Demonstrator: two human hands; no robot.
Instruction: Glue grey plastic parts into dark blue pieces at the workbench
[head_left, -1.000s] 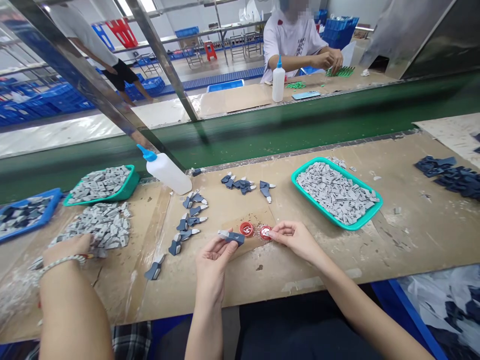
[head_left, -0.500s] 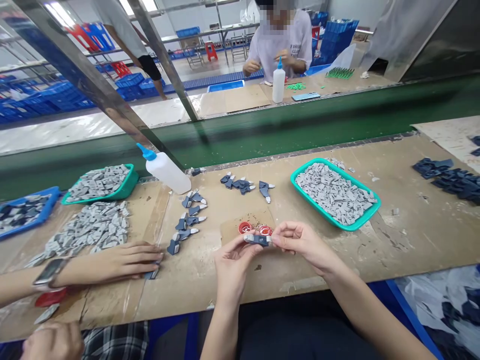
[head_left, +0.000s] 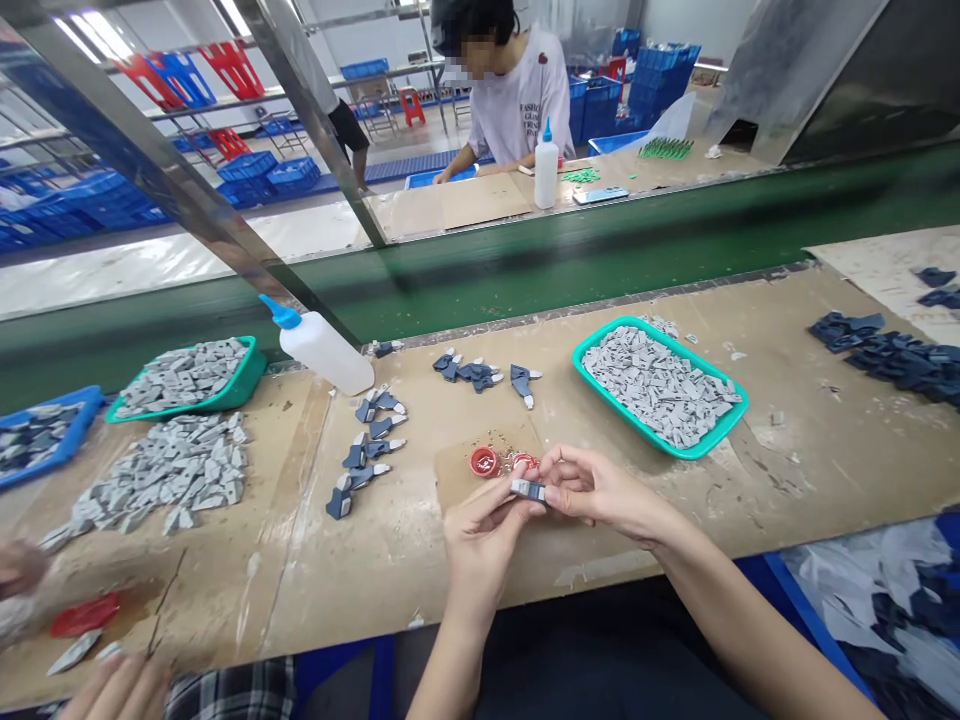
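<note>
Closely gripped, the piece (head_left: 529,490) sits between left hand (head_left: 480,528) and right hand (head_left: 606,492), both closed on it, just nearer than two red caps (head_left: 474,463), left of a green tray (head_left: 679,452).

And here's the small plastic piece (head_left: 533,491), dark blue through the middle, with a pale grey tip (head_left: 519,487) at the left! It's lying roughly sideways, its right end dipping slightly in the view, held over the worktop (head_left: 409,560). The left hand (head_left: 481,525) has it from the left and below; over at the right, the right hand (head_left: 596,490) pinches the other end, fingers covering it, so that end's exact shape can't be made out. Grey tip and part of the blue body, both plainly on show!
</note>
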